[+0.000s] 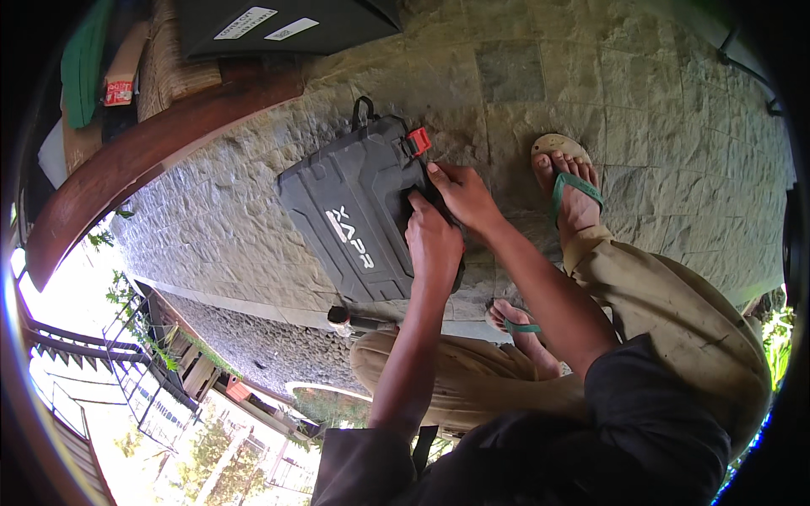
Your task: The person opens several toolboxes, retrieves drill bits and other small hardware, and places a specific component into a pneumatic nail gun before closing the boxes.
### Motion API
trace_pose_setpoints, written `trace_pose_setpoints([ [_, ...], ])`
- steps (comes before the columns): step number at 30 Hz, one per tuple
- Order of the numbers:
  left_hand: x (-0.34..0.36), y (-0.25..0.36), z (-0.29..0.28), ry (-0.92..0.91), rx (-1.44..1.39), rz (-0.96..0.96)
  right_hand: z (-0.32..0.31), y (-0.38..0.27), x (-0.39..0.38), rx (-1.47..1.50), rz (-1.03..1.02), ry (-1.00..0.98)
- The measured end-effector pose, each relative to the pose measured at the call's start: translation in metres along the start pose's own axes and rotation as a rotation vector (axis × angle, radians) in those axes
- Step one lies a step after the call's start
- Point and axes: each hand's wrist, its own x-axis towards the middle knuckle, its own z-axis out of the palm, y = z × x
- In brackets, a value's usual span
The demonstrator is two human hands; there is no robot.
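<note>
Two bare hands press on the right edge of a dark grey plastic tool case [354, 215] lying on a stone-paved floor [658, 110]. Left hand [433, 244] fingers curl over the edge; right hand [462, 196] fingers lie flat near a red latch [418, 141]. Green-strapped sandals [572, 181] flank the case.

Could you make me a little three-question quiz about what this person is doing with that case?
1. True or false: both hands, the left hand and the right hand, rest on the dark grey tool case.
2. What colour is the latch at the case's corner? A red, B blue, C yellow.
3. The case lies on a ____ floor.

Key: 1 true; 2 A; 3 stone.
</note>
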Motion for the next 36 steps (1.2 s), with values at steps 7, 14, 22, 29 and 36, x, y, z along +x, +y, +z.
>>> trace_pose_setpoints([
  [7, 0.006, 0.002, 0.016, 0.044, 0.039, -0.022, 0.0, -0.022, 0.016, 0.45, 0.161, 0.19],
  [14, 0.003, 0.009, 0.016, 0.072, 0.154, -0.038, 0.0, -0.035, 0.004, 0.915, 0.26, 0.17],
  [22, -0.001, 0.009, 0.018, 0.148, 0.205, 0.005, 0.0, -0.055, 0.012, 0.721, 0.308, 0.209],
  [29, -0.013, -0.016, 0.021, 0.037, 0.154, 0.048, 0.016, -0.026, 0.007, 1.024, 0.427, 0.271],
  [36, -0.016, -0.017, 0.025, 0.033, 0.205, 0.05, 0.018, -0.013, -0.017, 0.852, 0.088, 0.349],
])
